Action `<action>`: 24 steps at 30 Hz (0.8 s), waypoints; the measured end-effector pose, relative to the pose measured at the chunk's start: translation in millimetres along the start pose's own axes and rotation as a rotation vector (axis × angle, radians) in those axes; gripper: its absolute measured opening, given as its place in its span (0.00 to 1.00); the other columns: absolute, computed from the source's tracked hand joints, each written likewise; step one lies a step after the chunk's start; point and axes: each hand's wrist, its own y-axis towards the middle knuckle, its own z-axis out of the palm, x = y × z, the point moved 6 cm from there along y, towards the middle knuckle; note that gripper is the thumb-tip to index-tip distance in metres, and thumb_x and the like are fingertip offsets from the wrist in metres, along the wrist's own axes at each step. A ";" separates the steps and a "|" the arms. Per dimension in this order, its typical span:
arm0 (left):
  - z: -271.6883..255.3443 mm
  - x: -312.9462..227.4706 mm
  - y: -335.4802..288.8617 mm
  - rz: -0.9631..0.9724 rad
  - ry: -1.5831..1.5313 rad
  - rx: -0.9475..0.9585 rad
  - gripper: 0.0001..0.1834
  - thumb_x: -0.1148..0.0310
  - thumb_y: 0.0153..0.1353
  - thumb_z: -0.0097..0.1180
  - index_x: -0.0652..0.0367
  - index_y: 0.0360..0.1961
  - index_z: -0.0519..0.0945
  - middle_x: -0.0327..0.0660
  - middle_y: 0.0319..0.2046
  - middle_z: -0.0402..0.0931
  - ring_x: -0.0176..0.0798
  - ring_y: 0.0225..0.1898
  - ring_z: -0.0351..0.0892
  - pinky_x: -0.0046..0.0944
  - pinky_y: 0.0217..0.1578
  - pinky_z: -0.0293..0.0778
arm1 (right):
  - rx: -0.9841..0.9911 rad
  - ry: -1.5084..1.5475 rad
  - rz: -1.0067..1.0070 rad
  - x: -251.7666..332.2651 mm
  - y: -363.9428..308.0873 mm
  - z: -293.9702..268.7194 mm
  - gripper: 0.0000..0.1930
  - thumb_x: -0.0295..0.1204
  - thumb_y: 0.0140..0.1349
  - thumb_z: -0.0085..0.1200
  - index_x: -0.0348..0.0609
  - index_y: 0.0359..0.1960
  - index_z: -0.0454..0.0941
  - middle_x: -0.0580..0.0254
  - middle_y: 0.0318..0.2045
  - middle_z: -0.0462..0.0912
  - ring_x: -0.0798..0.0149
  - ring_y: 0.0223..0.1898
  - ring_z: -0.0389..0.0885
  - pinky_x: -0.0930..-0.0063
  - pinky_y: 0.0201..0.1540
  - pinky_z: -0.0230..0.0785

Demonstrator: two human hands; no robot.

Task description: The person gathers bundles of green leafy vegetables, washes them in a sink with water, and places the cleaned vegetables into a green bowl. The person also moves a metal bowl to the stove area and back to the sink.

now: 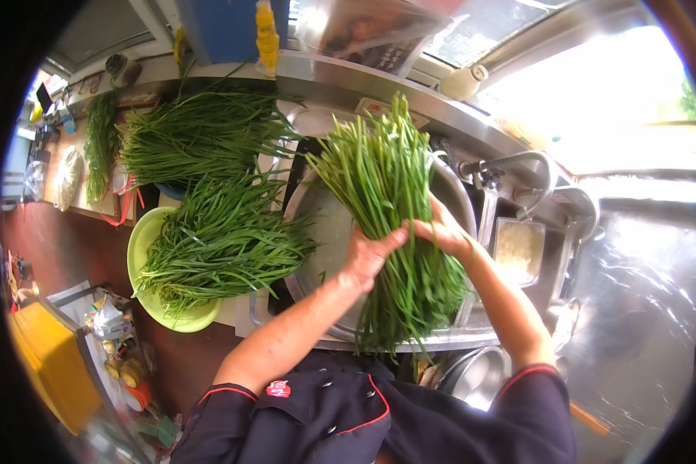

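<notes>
A thick bunch of garlic chives [390,182] is held upright over a wide round metal basin [317,213], pale stem ends away from me and dark leaf tips hanging near the basin's front rim. My left hand [371,257] wraps round its left side at mid-length. From the right, my right hand [443,228] grips the same bunch, and the two thumbs meet across its front. The fingers behind the stalks are hidden. Left of the basin, more garlic chives [224,240] spill over a light green plastic basin [141,246].
Another heap of garlic chives [201,135] lies behind the green basin. To the right are a curved faucet [537,166], a clear square container [518,251] with pale contents, and a steel counter [646,301]. A yellow bottle [267,39] stands at the back. Metal bowls [475,377] sit below the front edge.
</notes>
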 end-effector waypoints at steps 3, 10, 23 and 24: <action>-28.9 -2.6 37.7 0.135 0.159 0.017 0.36 0.69 0.47 0.74 0.58 0.57 0.70 0.39 0.50 0.76 0.37 0.51 0.74 0.38 0.54 0.71 | 0.004 0.050 -0.133 -41.2 38.1 -8.4 0.44 0.36 0.54 0.66 0.38 0.69 0.52 0.54 0.58 0.72 0.62 0.58 0.71 0.66 0.62 0.63; -89.9 26.3 71.1 0.249 0.446 -0.107 0.44 0.66 0.42 0.78 0.64 0.58 0.65 0.45 0.51 0.75 0.40 0.52 0.74 0.38 0.53 0.70 | -0.350 -0.453 -0.026 -78.8 11.4 -35.6 0.47 0.35 0.52 0.66 0.41 0.71 0.51 0.45 0.67 0.62 0.54 0.68 0.59 0.66 0.70 0.48; -92.3 117.0 6.3 0.108 1.638 -0.416 0.72 0.40 0.36 0.73 0.72 0.69 0.41 0.67 0.66 0.47 0.63 0.68 0.47 0.59 0.67 0.43 | -0.818 -0.912 0.447 -226.5 -44.9 38.2 0.36 0.47 0.66 0.45 0.45 0.72 0.48 0.37 0.70 0.47 0.39 0.72 0.44 0.40 0.70 0.33; -94.4 118.8 16.0 0.113 1.654 -0.404 0.69 0.43 0.38 0.73 0.72 0.69 0.42 0.66 0.67 0.47 0.62 0.68 0.48 0.59 0.67 0.44 | -0.877 -0.999 0.420 -222.5 -37.9 37.0 0.35 0.45 0.66 0.45 0.42 0.70 0.50 0.36 0.69 0.50 0.38 0.70 0.48 0.40 0.69 0.36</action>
